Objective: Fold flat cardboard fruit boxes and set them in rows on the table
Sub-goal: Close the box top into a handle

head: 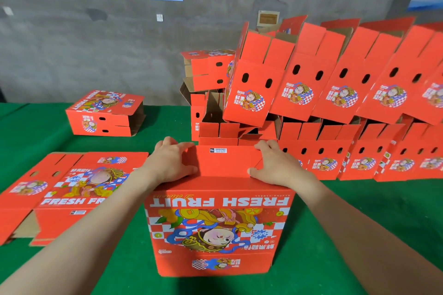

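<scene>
Both forearms reach over green table (359, 235); left hand (172, 160) and right hand (275, 163) grasp red box (219, 223) flap edges

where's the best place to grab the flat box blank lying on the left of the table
Probably by its near right edge, coming in from the right with the left hand. The flat box blank lies printed face up on the green table, and that edge faces the person with nothing resting on it.

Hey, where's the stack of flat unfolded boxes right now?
In the head view, the flat boxes lie on the green table at the person's left, beside the left hand.
</scene>
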